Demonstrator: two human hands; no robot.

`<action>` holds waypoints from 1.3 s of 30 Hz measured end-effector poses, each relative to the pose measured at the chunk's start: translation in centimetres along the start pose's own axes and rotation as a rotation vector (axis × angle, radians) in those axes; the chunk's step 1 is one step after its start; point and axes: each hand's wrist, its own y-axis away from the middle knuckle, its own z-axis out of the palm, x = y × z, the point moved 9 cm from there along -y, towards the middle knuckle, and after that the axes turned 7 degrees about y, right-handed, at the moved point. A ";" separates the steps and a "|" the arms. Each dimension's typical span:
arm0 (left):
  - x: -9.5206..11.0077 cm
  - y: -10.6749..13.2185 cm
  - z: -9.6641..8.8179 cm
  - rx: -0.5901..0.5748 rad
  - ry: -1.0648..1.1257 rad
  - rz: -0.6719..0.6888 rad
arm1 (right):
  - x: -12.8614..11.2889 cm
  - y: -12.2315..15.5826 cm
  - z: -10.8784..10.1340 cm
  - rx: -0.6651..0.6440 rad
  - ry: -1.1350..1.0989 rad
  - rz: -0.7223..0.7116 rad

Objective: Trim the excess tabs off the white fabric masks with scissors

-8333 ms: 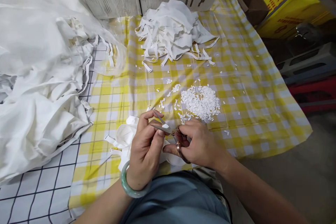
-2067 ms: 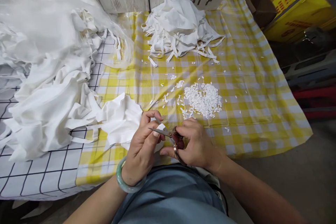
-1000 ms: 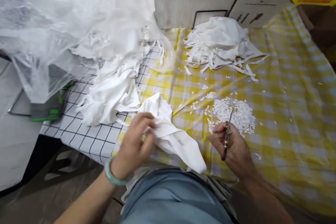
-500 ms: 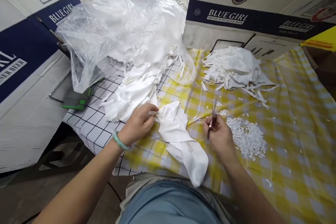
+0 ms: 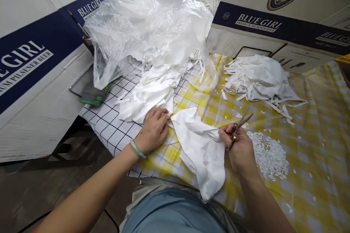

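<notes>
My left hand (image 5: 154, 129), with a green bangle at the wrist, pinches the upper left corner of a white cloth piece (image 5: 201, 149) spread on the yellow checked tablecloth (image 5: 314, 131). My right hand (image 5: 237, 145) grips small scissors (image 5: 240, 126), blades pointing up and right, and its fingertips also touch the right edge of the same cloth. A heap of small white snippets (image 5: 269, 154) lies just right of that hand.
A pile of white cloth pieces (image 5: 150, 91) spills from a clear plastic bag (image 5: 142, 29) onto a black-grid cloth (image 5: 109, 123). A second pile with loose strips (image 5: 257, 78) lies at the back right. Blue Girl cartons (image 5: 273, 29) wall the table. Another person sits behind.
The hands stopped snipping and moved apart. The left hand pulled a white cloth piece out flat, the right hand brought the scissors to its right edge. The view swung up and left.
</notes>
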 end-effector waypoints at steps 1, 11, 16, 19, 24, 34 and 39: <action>0.4 0.1 0.2 0.007 -0.006 0.001 | 0.0 -0.2 -0.8 0.036 -0.027 0.011; 5.3 -4.2 4.2 -0.093 0.083 0.094 | -1.6 0.8 -1.6 0.116 -0.154 0.001; 4.6 -7.7 2.7 -0.123 0.204 0.100 | -3.7 1.1 -3.0 0.199 -0.182 -0.048; 2.5 -9.2 0.1 -0.057 0.231 0.012 | -4.6 1.6 -5.0 0.305 -0.176 -0.085; 0.0 -10.1 0.8 -0.168 0.330 -0.148 | -4.7 2.9 -7.3 0.427 -0.143 -0.114; -0.2 -4.2 2.5 -0.470 0.335 -0.166 | -0.5 2.3 -5.5 0.248 0.058 -0.053; 1.1 -2.9 2.7 -0.334 0.369 -0.174 | -2.3 2.7 0.8 0.083 0.499 -0.299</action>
